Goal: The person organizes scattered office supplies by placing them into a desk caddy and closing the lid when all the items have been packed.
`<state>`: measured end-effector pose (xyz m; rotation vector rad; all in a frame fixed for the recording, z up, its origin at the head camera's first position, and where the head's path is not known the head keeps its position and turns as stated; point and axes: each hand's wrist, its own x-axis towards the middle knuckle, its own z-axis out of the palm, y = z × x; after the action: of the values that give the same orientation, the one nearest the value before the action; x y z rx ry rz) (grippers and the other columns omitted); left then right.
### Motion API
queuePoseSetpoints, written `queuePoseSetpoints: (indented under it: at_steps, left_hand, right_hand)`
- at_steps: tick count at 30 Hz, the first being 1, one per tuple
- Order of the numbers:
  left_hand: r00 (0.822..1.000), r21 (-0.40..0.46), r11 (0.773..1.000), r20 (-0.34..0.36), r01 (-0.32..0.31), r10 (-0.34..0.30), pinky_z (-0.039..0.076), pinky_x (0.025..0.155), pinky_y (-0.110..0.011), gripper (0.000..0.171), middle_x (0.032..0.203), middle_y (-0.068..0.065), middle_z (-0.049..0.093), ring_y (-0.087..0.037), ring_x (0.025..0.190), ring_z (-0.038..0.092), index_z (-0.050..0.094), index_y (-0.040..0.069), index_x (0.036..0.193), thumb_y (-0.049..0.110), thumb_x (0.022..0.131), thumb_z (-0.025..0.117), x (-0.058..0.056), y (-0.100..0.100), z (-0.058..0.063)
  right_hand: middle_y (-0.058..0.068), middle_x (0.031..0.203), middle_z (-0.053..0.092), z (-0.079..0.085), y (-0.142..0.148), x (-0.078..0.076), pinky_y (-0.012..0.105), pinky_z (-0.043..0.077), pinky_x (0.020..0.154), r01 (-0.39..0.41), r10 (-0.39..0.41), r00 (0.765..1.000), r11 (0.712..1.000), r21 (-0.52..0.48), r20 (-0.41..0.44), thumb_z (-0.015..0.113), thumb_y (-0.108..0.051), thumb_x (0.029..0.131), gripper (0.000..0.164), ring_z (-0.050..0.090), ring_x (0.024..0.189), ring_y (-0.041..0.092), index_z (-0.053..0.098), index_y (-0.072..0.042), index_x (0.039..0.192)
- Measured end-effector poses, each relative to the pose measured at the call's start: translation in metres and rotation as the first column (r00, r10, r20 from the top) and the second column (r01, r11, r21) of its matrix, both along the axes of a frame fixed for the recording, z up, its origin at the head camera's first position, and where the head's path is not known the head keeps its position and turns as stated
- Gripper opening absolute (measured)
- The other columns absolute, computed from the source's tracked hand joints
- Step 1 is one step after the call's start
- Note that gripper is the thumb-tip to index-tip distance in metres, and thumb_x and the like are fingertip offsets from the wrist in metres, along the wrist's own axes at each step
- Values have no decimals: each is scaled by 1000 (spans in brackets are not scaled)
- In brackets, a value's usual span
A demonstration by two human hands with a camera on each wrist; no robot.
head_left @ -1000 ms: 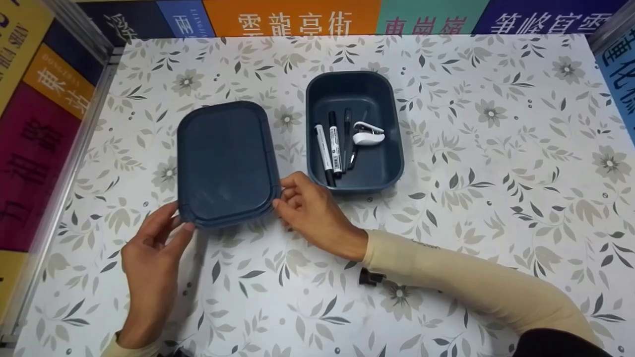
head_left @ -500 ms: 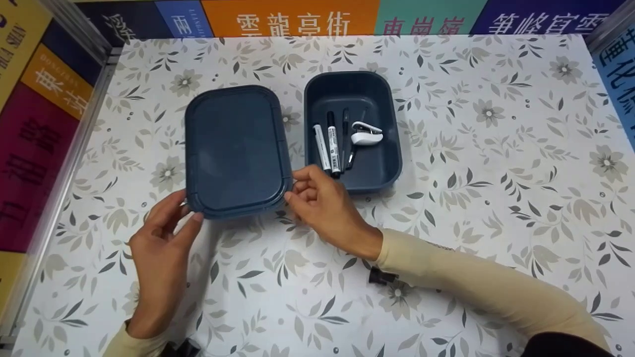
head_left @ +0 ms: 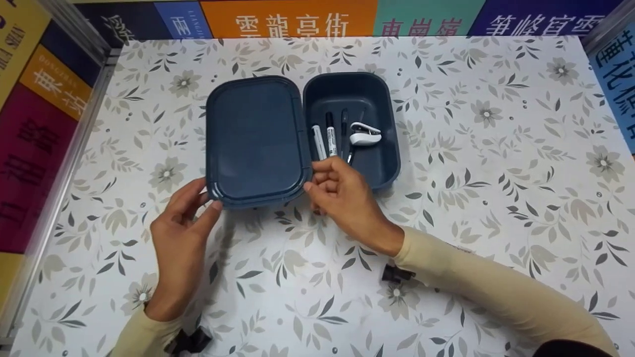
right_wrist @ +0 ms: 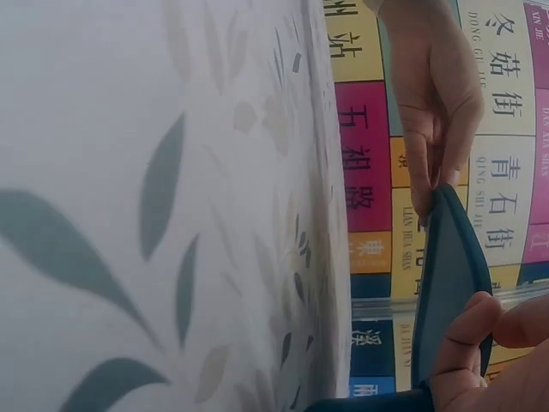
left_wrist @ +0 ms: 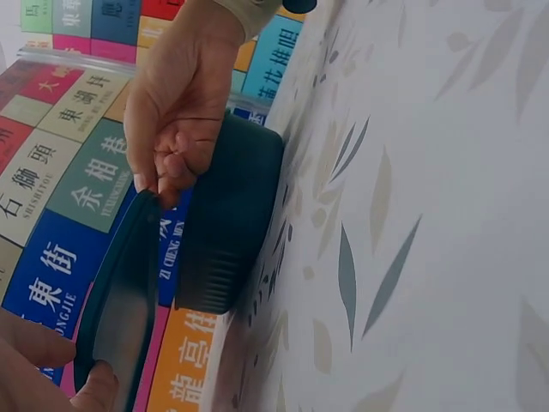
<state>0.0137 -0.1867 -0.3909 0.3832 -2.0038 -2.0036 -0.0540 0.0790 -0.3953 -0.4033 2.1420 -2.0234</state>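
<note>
A dark blue lid (head_left: 255, 139) is held up off the table, its right edge beside and slightly over the left rim of a matching box (head_left: 392, 163). My left hand (head_left: 181, 238) pinches the lid's near left corner between thumb and fingers. At the near right corner, my right hand (head_left: 347, 206) pinches it too, partly covering the box's front. Inside the box lie a white marker (head_left: 319, 141), a black-capped marker (head_left: 331, 134), a dark pen (head_left: 344, 124) and a small white stapler-like clip (head_left: 365, 135). In the left wrist view the lid (left_wrist: 120, 300) hangs tilted near the box (left_wrist: 236, 215).
A white table (head_left: 496, 198) with a leaf-and-flower print lies under everything. Colourful panels (head_left: 292, 20) with large characters stand along its back and sides. A black strap mount (head_left: 397, 272) sits at the right wrist.
Both hands have carried the lid right and away from the body, from well left of the box to its left rim. The box and its contents stay put.
</note>
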Motion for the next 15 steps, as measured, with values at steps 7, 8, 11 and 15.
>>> queuePoseSetpoints:
  at_steps: [7,8,11,15]
  left_hand:
    - [1000,-1,1000,-8,22,-22,57,108,-29,48,146,-8,64,-27,130,67,70,-2,143,-12,96,74,-7,10,-1]
    - [1000,0,1000,-13,25,-25,57,107,-29,48,146,-9,64,-27,130,67,70,-3,143,-13,96,73,-8,12,-1]
    - [999,17,999,-28,38,-37,58,106,-28,48,147,-12,64,-28,129,67,70,-5,142,-14,95,73,-11,16,-2]
    - [998,12,998,-38,58,-58,59,105,-28,49,146,-11,64,-28,129,68,69,-5,143,-13,95,74,-14,22,-2]
  right_hand:
    - [16,100,72,2,12,1,29,59,58,46,-46,999,999,0,5,72,9,100,32,70,71,36,61,8,130]
    - [16,100,72,2,14,1,29,59,58,49,-49,999,999,-2,6,72,8,99,32,70,71,34,61,8,129]
    - [16,101,72,4,19,1,29,59,58,65,-65,998,998,-2,9,72,8,99,32,70,71,29,62,8,130]
    - [15,103,71,6,27,2,25,56,58,74,-73,997,997,-15,8,72,7,100,32,69,70,24,62,7,131]
